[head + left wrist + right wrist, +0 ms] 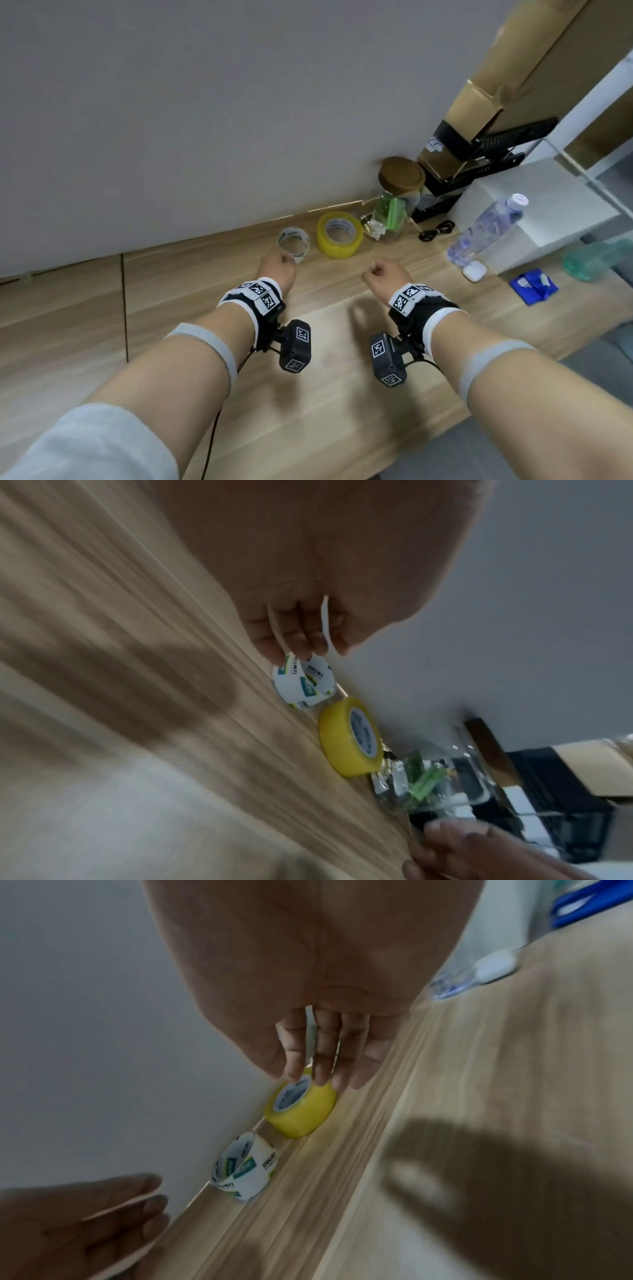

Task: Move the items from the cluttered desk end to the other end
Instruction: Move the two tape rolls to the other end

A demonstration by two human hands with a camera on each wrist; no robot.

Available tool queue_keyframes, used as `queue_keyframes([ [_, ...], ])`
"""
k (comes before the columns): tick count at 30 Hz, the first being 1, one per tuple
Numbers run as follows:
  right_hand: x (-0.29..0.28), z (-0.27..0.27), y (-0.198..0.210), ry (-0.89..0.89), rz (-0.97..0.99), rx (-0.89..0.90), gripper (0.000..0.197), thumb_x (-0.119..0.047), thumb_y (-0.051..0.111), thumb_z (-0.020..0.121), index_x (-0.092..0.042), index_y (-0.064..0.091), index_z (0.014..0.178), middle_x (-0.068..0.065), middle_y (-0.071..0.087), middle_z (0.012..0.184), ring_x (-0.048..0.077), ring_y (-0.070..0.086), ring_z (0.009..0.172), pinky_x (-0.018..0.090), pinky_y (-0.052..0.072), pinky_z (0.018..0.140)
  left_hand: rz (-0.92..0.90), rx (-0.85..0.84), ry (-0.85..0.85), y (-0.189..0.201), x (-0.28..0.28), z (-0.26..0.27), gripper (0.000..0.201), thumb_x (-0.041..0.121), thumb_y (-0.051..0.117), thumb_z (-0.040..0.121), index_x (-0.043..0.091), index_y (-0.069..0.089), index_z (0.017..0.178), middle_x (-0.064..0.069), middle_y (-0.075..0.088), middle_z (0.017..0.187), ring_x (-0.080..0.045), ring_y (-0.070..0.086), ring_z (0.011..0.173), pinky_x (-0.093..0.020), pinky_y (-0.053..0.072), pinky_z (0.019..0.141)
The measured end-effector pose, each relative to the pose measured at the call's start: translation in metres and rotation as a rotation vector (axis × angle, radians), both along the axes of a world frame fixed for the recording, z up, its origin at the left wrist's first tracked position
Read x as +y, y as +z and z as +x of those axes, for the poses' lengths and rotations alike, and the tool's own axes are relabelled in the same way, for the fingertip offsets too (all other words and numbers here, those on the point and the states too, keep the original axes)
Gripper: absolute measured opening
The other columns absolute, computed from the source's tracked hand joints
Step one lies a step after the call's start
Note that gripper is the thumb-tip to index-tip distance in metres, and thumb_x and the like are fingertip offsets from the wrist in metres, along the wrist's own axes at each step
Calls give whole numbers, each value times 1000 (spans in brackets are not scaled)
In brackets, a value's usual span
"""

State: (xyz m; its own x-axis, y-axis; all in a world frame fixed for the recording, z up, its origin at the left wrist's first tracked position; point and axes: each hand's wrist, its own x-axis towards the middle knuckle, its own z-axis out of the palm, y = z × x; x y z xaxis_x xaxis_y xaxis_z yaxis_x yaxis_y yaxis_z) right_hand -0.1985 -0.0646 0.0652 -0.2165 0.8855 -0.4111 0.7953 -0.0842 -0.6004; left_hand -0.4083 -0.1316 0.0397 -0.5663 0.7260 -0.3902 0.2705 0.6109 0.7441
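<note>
A white printed tape roll (293, 243) and a yellow tape roll (339, 234) lie side by side on the wooden desk (308, 342) near the wall. My left hand (279, 265) hovers just short of the white roll (303, 681), fingers loosely curled and holding nothing. My right hand (378, 272) hangs over bare desk in front of the yellow roll (301, 1110), also holding nothing, its fingers (322, 1058) loosely extended. A cork-lidded glass jar (397, 202) with green contents stands right of the yellow roll.
At the right end are a water bottle (486, 229), a white earbud case (474, 270), black hair ties (436, 231), a blue packet (533, 286), a white box (534, 209) and a black stand (479, 154) against cardboard. The grey wall runs along the desk's far edge.
</note>
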Motion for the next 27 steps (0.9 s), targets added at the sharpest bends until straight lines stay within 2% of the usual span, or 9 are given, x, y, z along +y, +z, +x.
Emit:
queue_keyframes([
  [2,23,-9,-6,67,19,-23,12,-22,68,82,-19,61,91,8,66,101,26,61,94,27,45,80,-27,85,5,-10,13,-4,20,27,64,88,19,62,106,-17,61,122,-36,57,114,-40,49,97],
  [4,46,-19,-18,149,52,-75,48,-26,73,77,-16,58,121,13,57,127,29,57,116,30,45,97,-70,157,-38,-18,24,-7,59,36,74,79,23,51,132,-14,49,136,-35,45,129,-42,43,106],
  [7,77,-35,-29,278,95,-172,95,-34,79,68,-23,32,150,18,34,148,37,41,135,35,38,110,-118,231,-87,-28,47,-12,83,43,80,70,28,40,141,-13,38,144,-36,39,134,-44,42,108],
  [10,105,-51,-39,486,152,-285,107,-42,83,66,-27,22,152,17,15,159,39,29,144,42,33,115,-172,285,-166,-40,69,-15,95,42,84,66,29,34,146,-13,32,150,-38,38,135,-48,42,108],
  [12,121,-63,-46,576,188,-343,105,-48,84,64,-27,26,149,17,14,159,41,27,144,45,34,114,-154,304,-180,-49,77,-16,100,39,86,66,29,31,149,-12,32,152,-38,39,134,-49,42,107],
  [17,134,-80,-72,622,197,-418,123,-58,82,61,-29,9,155,18,9,163,42,5,151,54,24,117,-98,389,-64,-64,68,-12,86,36,81,66,28,44,144,-6,45,143,-33,46,127,-36,42,103],
  [21,136,-87,-70,609,212,-439,129,-59,80,60,-29,0,157,23,15,159,44,11,149,57,23,115,-154,353,25,-60,61,-6,81,35,80,69,27,46,142,-6,42,143,-32,44,128,-36,41,105],
  [25,126,-83,-63,650,210,-492,130,-68,76,49,-30,7,153,24,16,156,48,11,145,64,28,109,-178,273,52,-56,48,4,84,29,81,69,25,43,143,-8,42,142,-32,47,128,-36,44,107],
  [27,115,-79,-60,645,174,-455,120,-66,75,58,-29,11,153,22,16,157,46,11,146,61,29,110,-180,228,112,-52,37,6,86,26,83,69,24,41,144,-9,44,141,-31,52,124,-35,45,106],
])
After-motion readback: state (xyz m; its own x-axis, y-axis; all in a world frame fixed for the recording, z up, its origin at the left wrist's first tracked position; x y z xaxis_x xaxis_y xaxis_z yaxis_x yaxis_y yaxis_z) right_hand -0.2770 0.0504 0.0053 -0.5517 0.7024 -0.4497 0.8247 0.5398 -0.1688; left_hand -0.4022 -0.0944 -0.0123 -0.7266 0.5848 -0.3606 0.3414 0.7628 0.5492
